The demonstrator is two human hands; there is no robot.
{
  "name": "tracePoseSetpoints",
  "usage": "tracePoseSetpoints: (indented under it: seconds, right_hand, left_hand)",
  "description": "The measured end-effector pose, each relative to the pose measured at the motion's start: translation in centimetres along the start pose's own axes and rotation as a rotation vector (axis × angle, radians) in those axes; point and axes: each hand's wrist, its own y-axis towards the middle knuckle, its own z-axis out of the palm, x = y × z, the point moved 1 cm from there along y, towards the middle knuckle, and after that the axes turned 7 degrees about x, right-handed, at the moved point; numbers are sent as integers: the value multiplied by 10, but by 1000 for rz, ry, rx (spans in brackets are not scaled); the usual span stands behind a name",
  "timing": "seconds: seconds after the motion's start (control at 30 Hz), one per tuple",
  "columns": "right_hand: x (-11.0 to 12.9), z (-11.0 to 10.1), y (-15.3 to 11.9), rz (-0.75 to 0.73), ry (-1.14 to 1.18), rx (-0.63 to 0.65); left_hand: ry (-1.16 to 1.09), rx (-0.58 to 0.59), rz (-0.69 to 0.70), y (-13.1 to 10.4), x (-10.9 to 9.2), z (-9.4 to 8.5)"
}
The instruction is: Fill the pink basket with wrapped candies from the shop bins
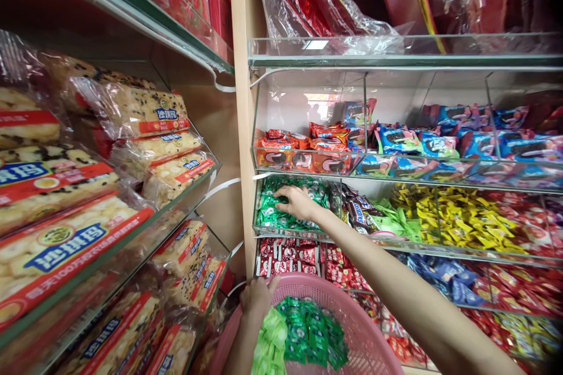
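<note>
Btwn shelf edges, R hand at green pkts, narrow gap

Soft, even light covers my right grip. Right of the wooden post, glare streaks clear wrapping; farther right, the upper corner blackens. Left of the post, packets look stretched, blurring edgeward.

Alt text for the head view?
A person's right hand reaches to small green-wrapped sweets in a clear-fronted shelf bin, while the left hand holds a round pink perforated plastic basket containing dark-green packets and pale-green ones. Red-banded bars in clear wrappers are stacked at left.
</note>
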Motion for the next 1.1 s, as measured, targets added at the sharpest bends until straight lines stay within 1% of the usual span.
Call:
tracePoseSetpoints:
  seconds: [0.17, 0.3, 0.37, 0.43, 0.53, 0.6, 0.67, 0.73, 0.83, 0.97, 1.1]
  right_hand:
    - [3, -4, 4, 68, -21, -45]
    - [6, -3, 4, 22, -103, -52]
    - [5, -1, 4, -3, -103, -81]
    - [0, 0, 6, -2, -11, -149]
    - [-9, -1, 11, -6, 262, -261]
    - [-15, -3, 13, -16, 437, -306]
    - [-18, -5, 10, -23, 528, -319]
    - [-17, -6, 4, -44, 499, -301]
    - [-12, -4, -9, -126, 321, -233]
    - [-8, 10, -19, -239, 143, -152]
    - [-10, 21, -20, -248, 66, -144]
  left_hand:
    - [-12, 0, -1, 1, 0, 1]
    - [-20, 4, -7, 2, 1, 1]
    - [-20, 9, -8, 2, 1, 1]
    - [-16, 14, -9, 2, 1, 1]
    - [-8, 13, -10, 2, 1, 0]
    - [-5, 11, -9, 2, 0, 0]
    - [-2, 8, -8, 1, 0, 0]
    - [2, 2, -8, 1, 0, 1]
    - [10, 0, -5, 0, 0, 1]
    - [11, 3, -5, -1, 0, 0]
    - [12, 7, -15, 0, 0, 0]
